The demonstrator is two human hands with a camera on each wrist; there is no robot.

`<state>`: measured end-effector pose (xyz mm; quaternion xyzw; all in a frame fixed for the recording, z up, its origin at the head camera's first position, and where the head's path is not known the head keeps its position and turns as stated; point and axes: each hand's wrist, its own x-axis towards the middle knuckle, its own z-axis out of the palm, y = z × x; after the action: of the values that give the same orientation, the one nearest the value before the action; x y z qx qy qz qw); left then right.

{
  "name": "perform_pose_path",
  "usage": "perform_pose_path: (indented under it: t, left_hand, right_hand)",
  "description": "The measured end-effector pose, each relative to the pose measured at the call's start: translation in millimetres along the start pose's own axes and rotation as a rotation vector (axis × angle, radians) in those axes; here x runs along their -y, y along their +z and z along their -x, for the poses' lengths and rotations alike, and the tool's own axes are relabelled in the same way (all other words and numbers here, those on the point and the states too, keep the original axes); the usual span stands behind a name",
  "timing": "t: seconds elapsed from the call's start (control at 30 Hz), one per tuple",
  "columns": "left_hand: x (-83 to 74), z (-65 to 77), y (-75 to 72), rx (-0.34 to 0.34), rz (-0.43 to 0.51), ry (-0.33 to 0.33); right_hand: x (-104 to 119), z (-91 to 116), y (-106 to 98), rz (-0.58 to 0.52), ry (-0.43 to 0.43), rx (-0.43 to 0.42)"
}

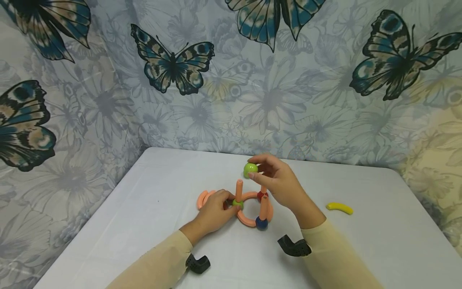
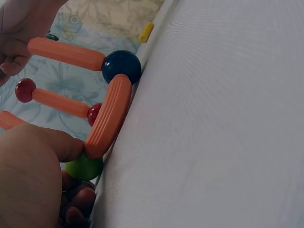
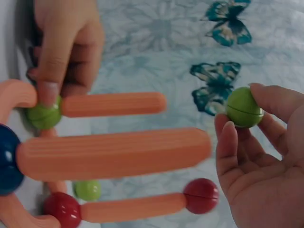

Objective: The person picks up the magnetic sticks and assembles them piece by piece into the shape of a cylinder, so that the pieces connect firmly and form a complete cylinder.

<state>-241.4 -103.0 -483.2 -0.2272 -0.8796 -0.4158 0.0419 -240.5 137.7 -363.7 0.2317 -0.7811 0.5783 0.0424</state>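
Note:
My right hand [image 1: 276, 180] pinches a green ball [image 1: 250, 169] between thumb and fingers, in the air near the tip of an upright orange stick [image 1: 239, 190]. Below, on the white table, curved orange sticks [image 1: 246, 219] and balls make a ring. With thumb and fingers, my left hand [image 1: 214, 210] grips the ring's lower green ball [image 2: 84, 168], from which that stick rises. A blue ball [image 1: 261, 223] and a red ball [image 3: 61, 209] also bear upright sticks. Another red ball [image 3: 201, 195] tops the red one's stick; the blue one's stick [image 3: 114, 153] has a bare end.
Loose curved orange sticks [image 1: 203, 198] lie left of the ring, partly behind my left hand. To the right lies a curved yellow stick [image 1: 340, 208]. Another green ball [image 3: 88, 190] shows behind the ring. Butterfly-patterned cloth [image 1: 216, 112] hangs behind the white table [image 1: 144, 241].

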Motion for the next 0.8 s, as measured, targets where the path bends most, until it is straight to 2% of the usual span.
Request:
perform_pose_path:
  t: [0.1, 0.2, 0.37, 0.6, 0.8]
  left_hand:
    - [0.8, -0.3, 0.3, 0.001, 0.002, 0.009]
    - [0.3, -0.5, 0.3, -0.001, -0.001, 0.019]
    - [-2.2, -0.8, -0.7, -0.002, 0.0, 0.032]
    - [-2.2, -1.0, -2.2, -0.01, 0.005, 0.041]
    - [-0.7, 0.3, -2.1, -0.002, -0.001, 0.025]
  right_hand:
    - [-4.7, -1.8, 9.5, 0.012, 0.048, 0.054]
    - [-8.1, -2.8, 16.6, 0.015, 0.053, 0.086]
    - [-10.6, -4.7, 21.3, 0.082, 0.021, 0.099]
    - [-12.5, -6.8, 23.6, 0.077, 0.068, 0.12]
    - [-13.9, -7.4, 24.7, 0.123, 0.001, 0.119]
